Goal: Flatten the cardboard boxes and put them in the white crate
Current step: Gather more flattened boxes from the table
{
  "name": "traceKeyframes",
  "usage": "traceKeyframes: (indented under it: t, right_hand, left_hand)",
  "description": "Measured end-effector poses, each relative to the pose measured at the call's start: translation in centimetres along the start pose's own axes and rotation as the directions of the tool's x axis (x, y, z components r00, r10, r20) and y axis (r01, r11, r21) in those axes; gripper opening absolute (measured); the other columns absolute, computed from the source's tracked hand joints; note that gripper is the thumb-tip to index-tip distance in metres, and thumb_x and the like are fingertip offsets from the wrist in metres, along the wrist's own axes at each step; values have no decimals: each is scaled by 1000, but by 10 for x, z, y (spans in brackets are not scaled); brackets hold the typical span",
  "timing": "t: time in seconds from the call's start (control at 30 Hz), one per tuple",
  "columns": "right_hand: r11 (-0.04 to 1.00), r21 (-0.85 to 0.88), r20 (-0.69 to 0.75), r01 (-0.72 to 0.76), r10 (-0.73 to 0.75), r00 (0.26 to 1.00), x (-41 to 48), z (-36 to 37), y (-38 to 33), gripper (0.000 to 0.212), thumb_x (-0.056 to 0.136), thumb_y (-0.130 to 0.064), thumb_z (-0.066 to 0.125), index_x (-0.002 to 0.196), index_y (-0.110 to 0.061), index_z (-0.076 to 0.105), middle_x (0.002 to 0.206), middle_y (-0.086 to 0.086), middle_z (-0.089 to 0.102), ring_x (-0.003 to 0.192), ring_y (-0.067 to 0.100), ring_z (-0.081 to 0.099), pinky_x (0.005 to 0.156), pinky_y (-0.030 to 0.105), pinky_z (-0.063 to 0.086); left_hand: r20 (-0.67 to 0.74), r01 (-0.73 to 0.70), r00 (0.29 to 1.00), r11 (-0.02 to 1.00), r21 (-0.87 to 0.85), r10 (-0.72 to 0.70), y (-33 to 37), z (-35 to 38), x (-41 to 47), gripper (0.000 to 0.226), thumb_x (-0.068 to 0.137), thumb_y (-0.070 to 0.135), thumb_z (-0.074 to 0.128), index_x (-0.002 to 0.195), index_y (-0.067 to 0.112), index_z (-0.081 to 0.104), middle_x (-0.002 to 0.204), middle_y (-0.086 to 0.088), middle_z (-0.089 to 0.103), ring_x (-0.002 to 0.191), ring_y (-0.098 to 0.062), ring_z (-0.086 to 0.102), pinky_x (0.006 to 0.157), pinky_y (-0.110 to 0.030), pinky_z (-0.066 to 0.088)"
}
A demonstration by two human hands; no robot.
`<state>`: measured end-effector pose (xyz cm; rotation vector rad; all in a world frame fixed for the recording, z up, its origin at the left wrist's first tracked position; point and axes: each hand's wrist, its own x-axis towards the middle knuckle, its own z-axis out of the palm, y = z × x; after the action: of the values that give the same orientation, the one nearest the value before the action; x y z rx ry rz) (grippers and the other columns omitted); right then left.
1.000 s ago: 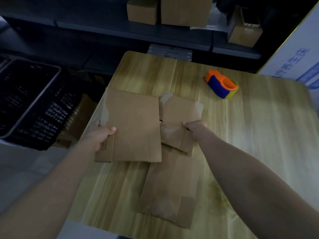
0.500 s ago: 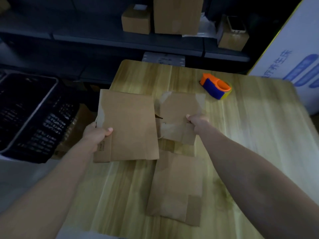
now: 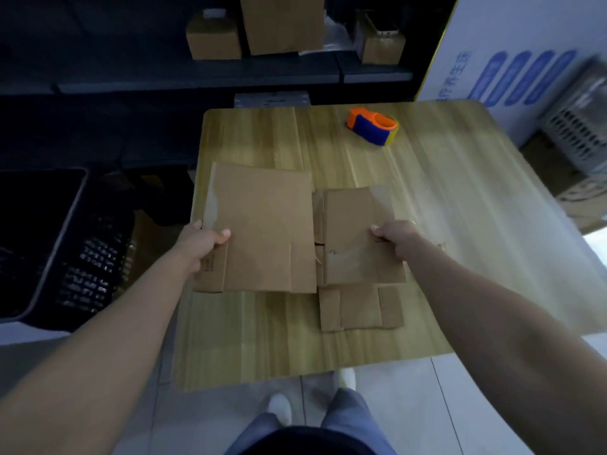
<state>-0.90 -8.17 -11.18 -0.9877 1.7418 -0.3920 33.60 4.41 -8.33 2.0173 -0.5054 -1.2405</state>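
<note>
- We judge the flattening done for these pieces: we are at the gathering step, with the carry to the crate not yet begun.
- Our left hand pinches the left edge of the large flattened box, thumb on top and fingers hidden beneath.
- Our right hand pinches the right edge of the smaller flattened box the same way.
- The two sheets sit side by side over the near half of the desk, their inner edges touching or just overlapping. We cannot tell whether they are lifted clear.
- Each runs its long axis away from us, with the cut flap ends toward our body.
- A third flattened box lies on the desk, partly under the smaller one, so its long axis is unclear.
- The white crate shows at the far right, beyond the desk edge.
- Next, we likely need to stack the sheets and swing them right, keeping them flat and clear of the tape dispenser.
</note>
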Motion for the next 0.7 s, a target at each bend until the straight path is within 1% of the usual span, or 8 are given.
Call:
traceKeyframes:
  t: [0.17, 0.23, 0.3, 0.4, 0.5, 0.57, 0.63, 0.7]
  right_hand:
    - [986, -79, -54, -145, 141, 988, -11, -3, 59, 49, 82, -23, 74, 118, 3, 56, 108, 13, 59, 105, 31, 58, 80, 35, 48]
    - [988, -58, 14, -142, 143, 990, -10, -4, 70, 42, 84, -19, 71, 119, 1, 58, 116, 15, 62, 108, 32, 60, 81, 35, 51]
    - [989, -69, 67, -132, 136, 988, -11, -2, 78, 38, 86, -18, 68, 119, -2, 59, 121, 16, 62, 108, 29, 61, 72, 30, 52]
    - [990, -110, 20, -84, 87, 996, -5, 3, 82, 37, 87, -20, 66, 119, -2, 60, 121, 15, 62, 109, 28, 61, 73, 28, 50]
    - [951, -301, -38, -75, 66, 997, -3, 7, 75, 40, 99, -33, 43, 122, -3, 56, 126, 16, 58, 115, 31, 56, 89, 32, 48]
    - [889, -457, -42, -28, 10, 999, -6, 9, 69, 48, 103, -37, 27, 124, -2, 54, 128, 17, 55, 117, 32, 53, 91, 35, 44]
    - [823, -569, -17, 1, -13, 1000, -5, 8, 64, 49, 103, -37, 25, 125, -3, 52, 129, 17, 54, 118, 32, 53, 88, 35, 43]
    - [826, -563, -4, 2, -5, 1000, -7, 7, 59, 47, 104, -36, 25, 126, -4, 52, 130, 16, 54, 118, 31, 52, 87, 33, 42]
  left_hand:
    - [-11, 11, 1000, 998, 66, -10, -32, -2, -8, 48, 83, 22, 70, 126, 10, 53, 120, -11, 60, 107, -29, 55, 97, -47, 43]
    - [-27, 22, 999, 996, 84, -20, -44, -1, -9, 49, 83, 22, 70, 127, 9, 53, 120, -11, 59, 108, -30, 55, 98, -48, 42]
    - [-29, 26, 999, 995, 97, -23, -54, 0, -10, 50, 83, 22, 70, 128, 9, 52, 123, -11, 59, 111, -30, 54, 100, -49, 41]
    - [-47, 19, 999, 989, 144, -13, -66, 4, -8, 54, 84, 25, 69, 131, 10, 48, 127, -11, 55, 115, -31, 50, 101, -50, 38]
    - [-80, 18, 997, 986, 166, -5, -74, 8, -8, 55, 85, 26, 68, 133, 11, 45, 129, -11, 52, 118, -32, 48, 101, -50, 37]
    - [-94, 15, 996, 988, 155, -1, -77, 12, -7, 54, 85, 24, 68, 132, 11, 46, 129, -11, 53, 117, -31, 48, 101, -49, 38]
    - [-111, 15, 994, 990, 138, 1, -79, 16, -9, 55, 84, 24, 69, 133, 11, 47, 129, -11, 54, 118, -31, 49, 102, -50, 38]
    - [-123, 17, 992, 993, 115, -2, -81, 20, -11, 57, 83, 25, 69, 134, 11, 47, 130, -11, 54, 118, -31, 50, 103, -50, 38]
